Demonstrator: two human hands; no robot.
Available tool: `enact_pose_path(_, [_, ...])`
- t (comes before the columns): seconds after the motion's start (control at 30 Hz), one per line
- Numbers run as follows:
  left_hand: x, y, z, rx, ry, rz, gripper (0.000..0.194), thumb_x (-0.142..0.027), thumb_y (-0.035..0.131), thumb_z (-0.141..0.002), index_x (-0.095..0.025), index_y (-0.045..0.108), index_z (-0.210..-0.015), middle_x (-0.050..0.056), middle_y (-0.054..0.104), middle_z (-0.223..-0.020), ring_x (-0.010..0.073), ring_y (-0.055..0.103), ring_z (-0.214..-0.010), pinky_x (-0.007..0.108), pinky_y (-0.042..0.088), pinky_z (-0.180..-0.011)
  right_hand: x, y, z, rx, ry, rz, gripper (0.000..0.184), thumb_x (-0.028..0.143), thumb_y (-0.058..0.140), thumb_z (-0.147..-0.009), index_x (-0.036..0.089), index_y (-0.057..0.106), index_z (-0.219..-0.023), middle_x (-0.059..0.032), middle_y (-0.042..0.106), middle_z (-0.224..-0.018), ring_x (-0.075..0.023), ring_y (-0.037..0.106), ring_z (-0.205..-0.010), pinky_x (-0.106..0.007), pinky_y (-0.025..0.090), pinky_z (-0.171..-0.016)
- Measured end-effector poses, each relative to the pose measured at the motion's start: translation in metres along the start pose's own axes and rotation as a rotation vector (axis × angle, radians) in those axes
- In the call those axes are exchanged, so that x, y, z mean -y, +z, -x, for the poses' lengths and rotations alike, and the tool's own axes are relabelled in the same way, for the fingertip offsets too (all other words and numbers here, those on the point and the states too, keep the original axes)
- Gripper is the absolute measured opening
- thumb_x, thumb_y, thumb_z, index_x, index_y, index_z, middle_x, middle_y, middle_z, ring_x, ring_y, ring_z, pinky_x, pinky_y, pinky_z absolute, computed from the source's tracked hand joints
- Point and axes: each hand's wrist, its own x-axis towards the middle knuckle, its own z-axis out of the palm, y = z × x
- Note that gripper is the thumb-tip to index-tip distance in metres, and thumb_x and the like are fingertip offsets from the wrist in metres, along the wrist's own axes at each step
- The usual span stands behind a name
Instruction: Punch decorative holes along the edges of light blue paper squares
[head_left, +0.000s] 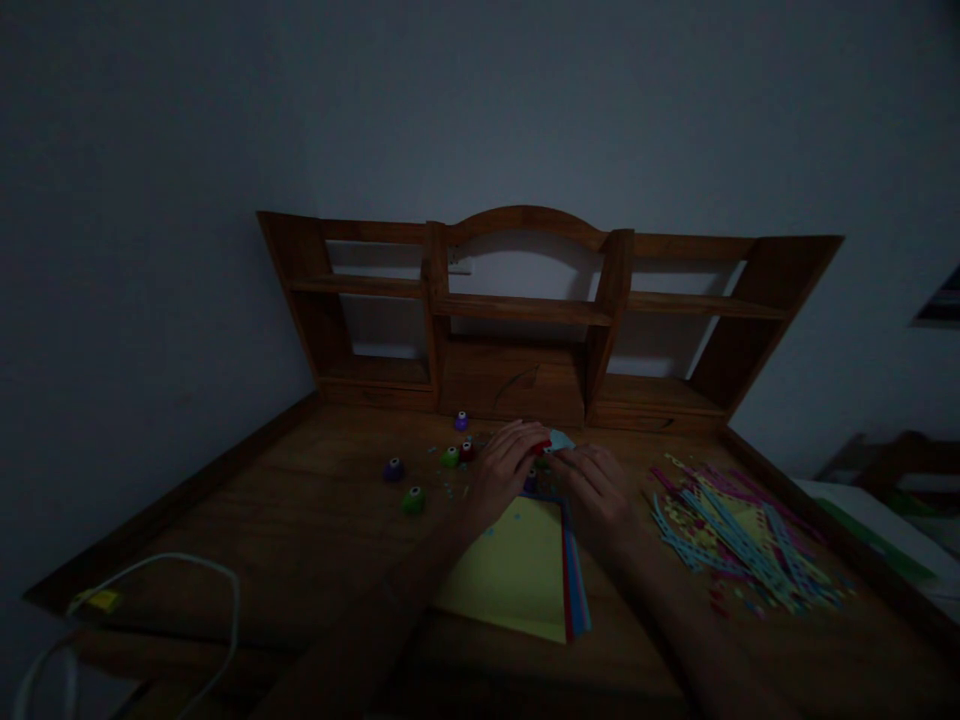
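Note:
My left hand (510,468) is closed around a small red craft punch (540,447), largely covered by the fingers. Beside it, my right hand (596,488) pinches a piece of light blue paper (561,440) that meets the punch. Under my wrists lies a stack of coloured paper (517,570), yellow on top with red and blue edges showing. A purple punch (531,480) stands between the hands, partly hidden. To the left of my left hand are a dark red punch (466,452) and a green punch (449,457).
Another green punch (413,501) and two purple punches (394,469) stand further left and back. Punched paper strips (739,530) are heaped at right. A wooden shelf unit (525,310) borders the desk's back. A white cord (172,556) loops at front left.

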Motion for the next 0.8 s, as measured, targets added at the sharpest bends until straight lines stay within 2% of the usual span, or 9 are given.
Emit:
enact_pose_path(0.2, [0.0009,-0.0003,-0.0001,0.018,-0.001,-0.002,0.033,-0.013,0.047,-0.091,-0.023,0.056,-0.121,0.005,0.062,-0.122,0.0193,0.053,-0.121,0.047,0.038,-0.109,0.0014,-0.0042,-0.0028,0.050,-0.013,0.021,0.033,0.006,0.052,-0.088,0.015,0.059,-0.119,-0.0123,0.066,-0.108,-0.0229,0.057,-0.100,-0.043,0.046,-0.091])
enact_pose_path(0.53, [-0.0001,-0.0019,0.0006,0.050,0.025,-0.011,0.038,-0.011,0.047,-0.090,-0.024,0.053,-0.125,0.004,0.061,-0.124,0.0182,0.052,-0.122,0.047,0.038,-0.109,0.0006,-0.0002,-0.0012,0.012,0.051,0.091,0.031,0.008,0.054,-0.087,0.017,0.060,-0.117,-0.0107,0.066,-0.107,-0.0232,0.057,-0.098,-0.043,0.045,-0.091])
enact_pose_path(0.8, [-0.0021,-0.0034,0.0008,0.078,0.013,-0.009,0.041,-0.012,0.050,-0.089,-0.025,0.052,-0.128,0.006,0.060,-0.125,0.0202,0.052,-0.121,0.047,0.039,-0.108,-0.0003,-0.0011,-0.0021,0.002,0.036,0.086,0.028,0.009,0.051,-0.089,0.018,0.061,-0.113,-0.0109,0.066,-0.106,-0.0229,0.058,-0.097,-0.043,0.046,-0.088])
